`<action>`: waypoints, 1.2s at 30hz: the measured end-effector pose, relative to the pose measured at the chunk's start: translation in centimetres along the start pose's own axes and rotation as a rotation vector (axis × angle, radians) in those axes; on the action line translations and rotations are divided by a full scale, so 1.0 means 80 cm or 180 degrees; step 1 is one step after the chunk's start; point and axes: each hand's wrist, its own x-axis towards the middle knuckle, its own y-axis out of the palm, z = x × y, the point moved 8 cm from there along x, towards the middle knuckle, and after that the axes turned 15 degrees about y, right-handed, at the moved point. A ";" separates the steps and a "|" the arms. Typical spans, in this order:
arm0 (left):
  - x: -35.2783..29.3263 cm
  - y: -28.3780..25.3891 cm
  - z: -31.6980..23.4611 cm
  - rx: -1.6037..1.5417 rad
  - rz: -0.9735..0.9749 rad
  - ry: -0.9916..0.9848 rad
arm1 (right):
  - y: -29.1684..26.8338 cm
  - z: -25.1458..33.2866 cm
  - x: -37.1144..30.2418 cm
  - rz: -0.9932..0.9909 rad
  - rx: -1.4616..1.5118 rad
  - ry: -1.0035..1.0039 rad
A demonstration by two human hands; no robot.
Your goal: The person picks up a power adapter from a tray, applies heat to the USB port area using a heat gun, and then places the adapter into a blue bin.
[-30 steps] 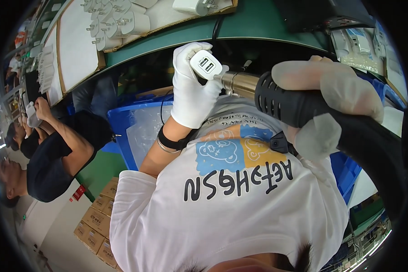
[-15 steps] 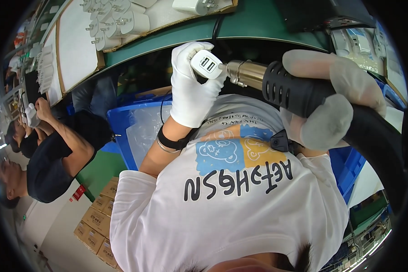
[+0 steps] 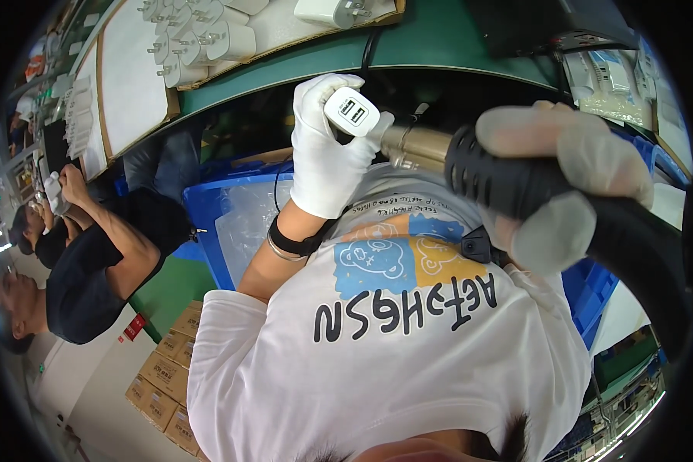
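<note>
In my white-gloved left hand [image 3: 323,154] is a small white charger [image 3: 352,112], pinched between thumb and fingers, its end with two USB ports turned up. My right hand [image 3: 604,158], in a thin pale covering, is wrapped round a hot air gun [image 3: 508,165] with a black slotted body and a thick black hose. The gun's metal nozzle [image 3: 420,146] points left, close to the charger's lower right and my left thumb. Motion blurs the nozzle tip, so I cannot tell whether it touches anything.
On the green bench [image 3: 431,61] lies a cardboard tray [image 3: 285,46] of white plug chargers. A black box [image 3: 550,27] stands at the far right. Blue bins [image 3: 208,239] flank me. A co-worker [image 3: 92,254] sits at the left, near stacked cartons [image 3: 165,369].
The hot air gun's nozzle has shifted slightly down, away from the charger's port face, and is now blurred. My left hand and the charger have barely moved.
</note>
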 end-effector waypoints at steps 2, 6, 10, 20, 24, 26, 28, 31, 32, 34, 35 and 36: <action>0.002 0.000 -0.005 0.0031 0.0027 0.0113 | -0.002 -0.002 -0.002 -0.0066 0.0034 -0.0110; 0.008 -0.002 -0.016 0.0174 0.0035 0.0189 | -0.012 0.005 0.005 -0.0342 0.0178 -0.0544; 0.011 -0.001 -0.021 0.0253 0.0144 0.0323 | -0.014 0.023 0.019 -0.0624 0.0318 -0.0992; -0.003 0.003 0.002 -0.0835 -0.0028 -0.0362 | -0.017 0.049 -0.020 -0.1303 0.0659 -0.2179; -0.011 0.005 0.005 -0.2113 -0.0029 -0.1388 | -0.031 0.041 -0.024 -0.1552 0.0837 -0.2688; -0.018 0.004 0.008 -0.2595 -0.0033 -0.1850 | -0.029 0.044 -0.027 -0.1654 0.0935 -0.2962; -0.021 0.012 0.006 -0.3881 -0.0128 -0.2289 | -0.036 0.043 -0.029 -0.1752 0.1038 -0.3221; -0.018 0.021 -0.001 -0.4732 -0.0135 -0.2539 | -0.018 0.055 -0.043 -0.1942 0.1173 -0.3555; -0.016 0.024 -0.004 -0.4932 -0.0101 -0.2586 | -0.017 0.055 -0.047 -0.2011 0.1214 -0.3658; -0.015 0.026 -0.008 -0.5129 -0.0070 -0.2633 | -0.015 0.056 -0.052 -0.2142 0.1298 -0.3866; -0.014 0.029 -0.009 -0.5172 -0.0058 -0.2660 | -0.029 0.052 -0.049 -0.2215 0.1333 -0.3967; -0.014 0.031 -0.010 -0.5213 -0.0050 -0.2685 | -0.030 0.049 -0.052 -0.2286 0.1368 -0.4071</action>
